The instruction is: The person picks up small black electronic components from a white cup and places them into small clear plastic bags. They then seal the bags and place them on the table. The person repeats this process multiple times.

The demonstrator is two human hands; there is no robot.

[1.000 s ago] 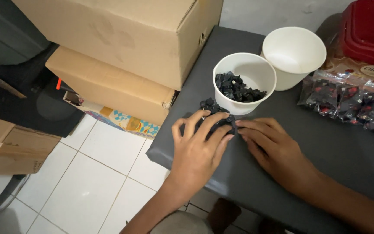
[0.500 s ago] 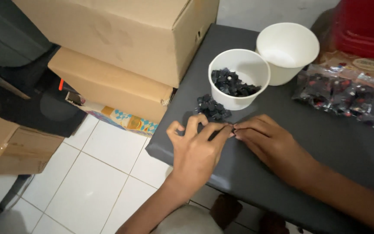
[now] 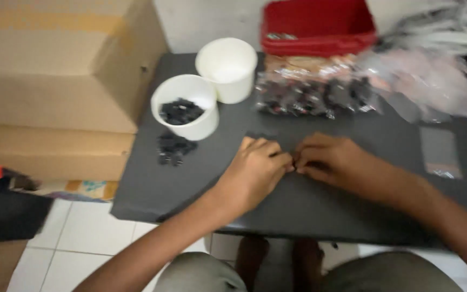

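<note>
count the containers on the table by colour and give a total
white cups: 2 (one with black pieces, one empty)
red bin: 1
total: 3

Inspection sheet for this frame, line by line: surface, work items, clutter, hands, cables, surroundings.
Surface: dark grey table, blurred.
Work items: white cup holding small black pieces; loose pile of black pieces on the table in front of it; second white cup, contents not visible.
Clutter: clear bags of dark parts; red bin; small flat packet.
Hands: left hand and right hand meet fingertip to fingertip on the table; anything pinched is too small to tell.
Cables: nothing seen.
Surroundings: stacked cardboard boxes; white tiled floor.
</note>
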